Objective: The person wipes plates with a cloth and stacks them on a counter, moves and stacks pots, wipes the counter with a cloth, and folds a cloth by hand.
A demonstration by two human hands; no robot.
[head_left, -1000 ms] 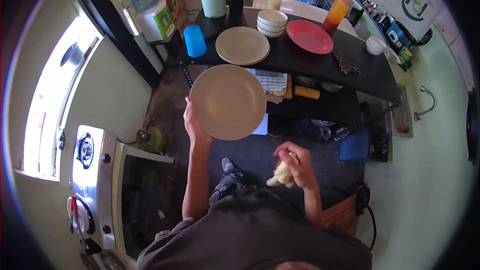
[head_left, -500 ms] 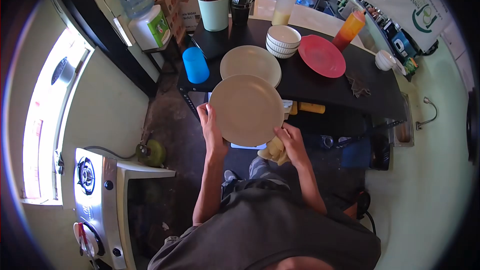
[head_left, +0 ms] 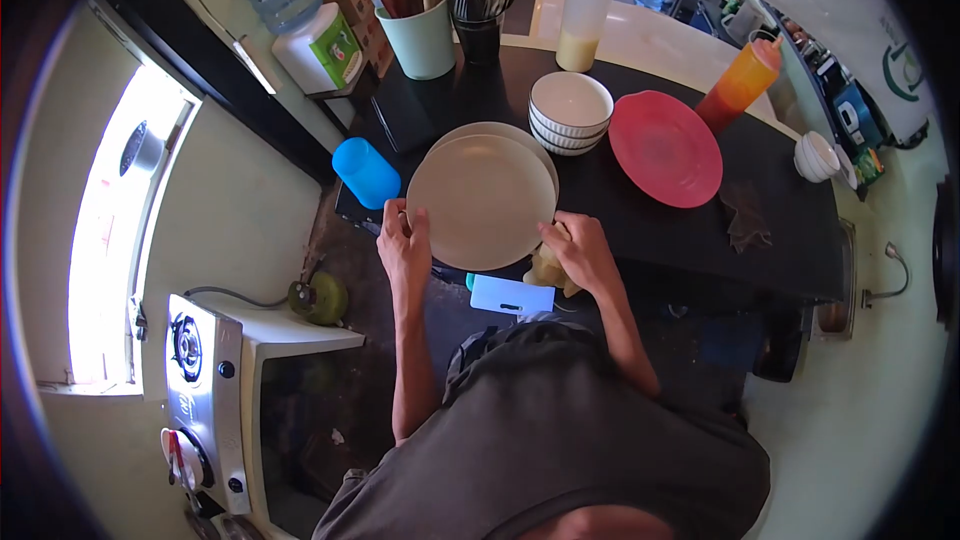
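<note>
A round beige plate [head_left: 480, 202] is held level over the beige plates [head_left: 540, 148] at the front of the black table; whether it touches them I cannot tell. On its left rim, my left hand [head_left: 404, 252] is closed, thumb on top. My right hand [head_left: 583, 254] pinches the right rim and also holds a yellowish cloth [head_left: 550, 271], which hangs below the plate's edge. A blue cup [head_left: 366, 173] lies tilted in view just left of the plate.
White bowls [head_left: 570, 112] are stacked beside a red plate [head_left: 665, 149]. Behind stand a utensil holder [head_left: 418, 40], a black cutlery cup [head_left: 479, 40], a pale bottle [head_left: 586, 12] and an orange-red bottle [head_left: 740, 86]. A dark cloth [head_left: 745, 216] lies right; the stove [head_left: 205, 380] is lower left.
The held plate has moved forward over the other plates. My right hand, earlier away from it with the cloth, has taken hold of its right rim. The view has moved closer to the table.
</note>
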